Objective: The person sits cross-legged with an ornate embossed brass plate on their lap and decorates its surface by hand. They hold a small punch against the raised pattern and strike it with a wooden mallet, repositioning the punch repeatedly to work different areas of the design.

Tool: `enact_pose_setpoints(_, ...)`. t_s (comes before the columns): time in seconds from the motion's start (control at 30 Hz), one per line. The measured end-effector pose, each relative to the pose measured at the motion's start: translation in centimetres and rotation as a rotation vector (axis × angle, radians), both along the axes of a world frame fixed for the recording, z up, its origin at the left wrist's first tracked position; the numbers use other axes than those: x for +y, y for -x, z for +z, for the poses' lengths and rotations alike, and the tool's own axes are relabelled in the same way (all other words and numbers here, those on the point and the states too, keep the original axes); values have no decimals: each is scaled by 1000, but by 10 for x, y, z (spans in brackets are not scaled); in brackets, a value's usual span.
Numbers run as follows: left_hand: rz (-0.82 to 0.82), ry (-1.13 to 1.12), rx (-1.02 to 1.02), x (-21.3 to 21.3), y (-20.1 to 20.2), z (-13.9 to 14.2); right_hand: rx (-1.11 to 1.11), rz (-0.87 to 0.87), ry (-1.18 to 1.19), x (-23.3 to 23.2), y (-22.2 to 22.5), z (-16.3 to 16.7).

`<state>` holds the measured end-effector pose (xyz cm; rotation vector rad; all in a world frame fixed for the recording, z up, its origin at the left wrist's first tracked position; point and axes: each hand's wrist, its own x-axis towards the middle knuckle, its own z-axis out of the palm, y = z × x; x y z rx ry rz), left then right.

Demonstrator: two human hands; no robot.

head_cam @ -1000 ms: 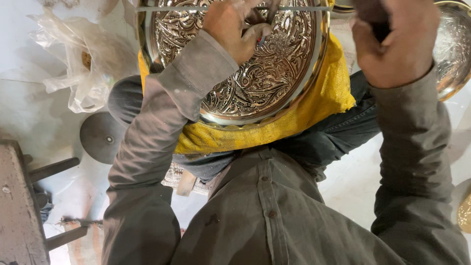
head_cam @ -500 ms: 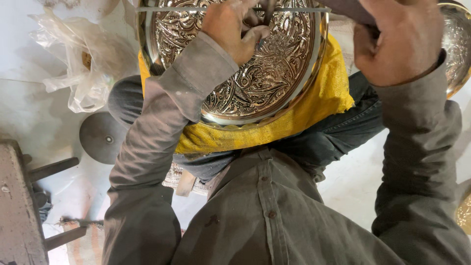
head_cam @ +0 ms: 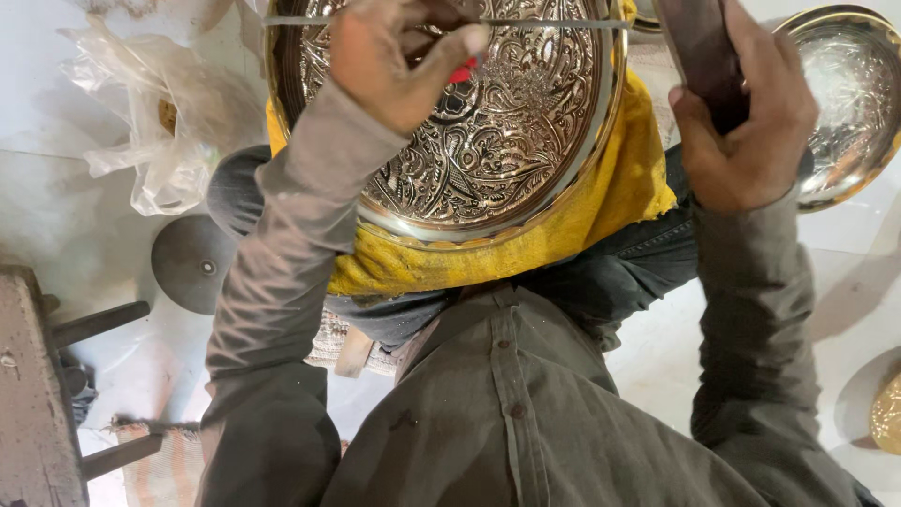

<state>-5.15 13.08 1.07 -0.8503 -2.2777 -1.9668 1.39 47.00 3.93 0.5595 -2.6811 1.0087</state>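
Engraved tray [head_cam: 488,160] lies under left hand [head_cam: 394,61]

bright overhead | glare on tray [head_cam: 488,141] | edges perhaps soft

Pale floor [head_cam: 56,235] underneath it all: crumpled clear plastic bag [head_cam: 150,113] lies there, dark round disc [head_cam: 192,263] just beside it, shiny metal bowl [head_cam: 845,103] far right.

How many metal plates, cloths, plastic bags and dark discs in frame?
Embossed metal plates: 2, one under the left hand at, one behind the right hand at
Yellow cloth: 1
Plastic bag: 1
Dark disc: 1
Total: 5
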Motion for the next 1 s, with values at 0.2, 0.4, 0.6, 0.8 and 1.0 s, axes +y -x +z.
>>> enact_pose_setpoints(0.2,46,81,-86,-32,-31,18,-261,-157,449,-4,-35,-44)
enact_pose_setpoints(0.4,245,-35,-190,-59,-56,24,-343,-320,742,-11,-72,-41)
enact_pose_setpoints(0.6,430,-125,-293,-68,-73,18,-324,-270,631,-18,-75,-26)
enact_pose_setpoints(0.8,615,-206,-284,-75,-71,25,-197,-203,163,-42,-55,-23)
enact_pose_setpoints(1.0,649,-242,-333,-88,-77,29,-205,-182,66,-45,-37,-12)
